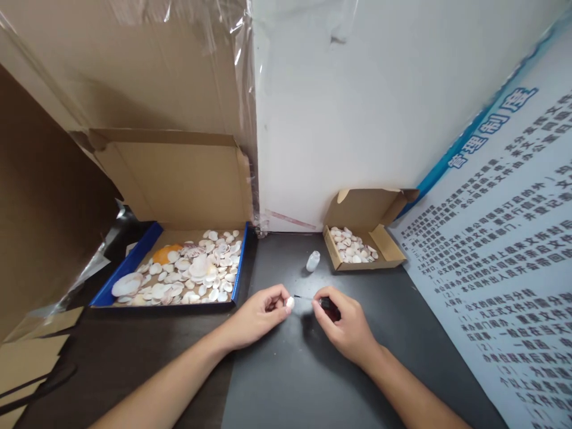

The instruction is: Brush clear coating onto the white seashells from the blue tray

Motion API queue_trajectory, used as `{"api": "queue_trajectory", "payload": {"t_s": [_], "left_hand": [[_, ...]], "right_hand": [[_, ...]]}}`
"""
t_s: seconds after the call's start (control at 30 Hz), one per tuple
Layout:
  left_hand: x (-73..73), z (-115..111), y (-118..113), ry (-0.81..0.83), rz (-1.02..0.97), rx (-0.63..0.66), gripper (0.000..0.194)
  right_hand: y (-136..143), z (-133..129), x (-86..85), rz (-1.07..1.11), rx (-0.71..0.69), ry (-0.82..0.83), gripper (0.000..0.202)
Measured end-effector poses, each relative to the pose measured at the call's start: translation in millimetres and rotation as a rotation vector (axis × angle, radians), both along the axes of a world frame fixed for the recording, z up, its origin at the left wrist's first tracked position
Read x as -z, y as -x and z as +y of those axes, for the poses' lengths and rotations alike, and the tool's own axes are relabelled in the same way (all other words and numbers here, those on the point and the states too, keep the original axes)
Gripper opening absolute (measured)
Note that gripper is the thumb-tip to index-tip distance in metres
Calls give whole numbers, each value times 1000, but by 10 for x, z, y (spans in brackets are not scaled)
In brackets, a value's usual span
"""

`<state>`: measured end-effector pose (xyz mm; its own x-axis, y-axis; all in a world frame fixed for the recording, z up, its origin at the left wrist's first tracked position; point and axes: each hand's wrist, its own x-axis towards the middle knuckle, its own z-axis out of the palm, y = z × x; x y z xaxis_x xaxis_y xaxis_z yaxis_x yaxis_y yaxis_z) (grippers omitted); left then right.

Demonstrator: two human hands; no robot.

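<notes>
left hand (259,316): bare | right hand (348,328): bare | forearms (179,375): uncovered, slim, tapering

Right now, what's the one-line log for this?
left hand: pinching shell; right hand: holding brush, tip near shell; bottle: on table; small box: open

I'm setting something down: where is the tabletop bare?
Bare tabletop lies between the forearms, and behind the left hand, between the blue-sided box and the bottle. Crowded: that box and the cardboard box, both holding shells, and the spot where the right hand holds a brush close to the left's white shell.
</notes>
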<state>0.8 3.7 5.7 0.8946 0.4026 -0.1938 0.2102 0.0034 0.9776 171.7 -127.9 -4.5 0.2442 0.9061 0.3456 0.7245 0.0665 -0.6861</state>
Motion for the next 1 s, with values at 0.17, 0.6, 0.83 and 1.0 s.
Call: {"api": "queue_trajectory", "payload": {"t_s": [0.17, 0.6, 0.83, 1.0], "left_hand": [[3, -19, -3, -14, -11, 3, 30], [42, 18, 33, 0, -22, 41, 30], [118, 22, 36, 64, -69, 8, 32], [95, 10, 19, 89, -19, -5, 34]], "right_hand": [[4, -3, 0, 12, -68, 12, 13], [34, -13, -23, 8, -48, -9, 11], [53, -13, 15, 31, -39, 42, 13], [22, -12, -1, 60, -39, 48, 15]]}}
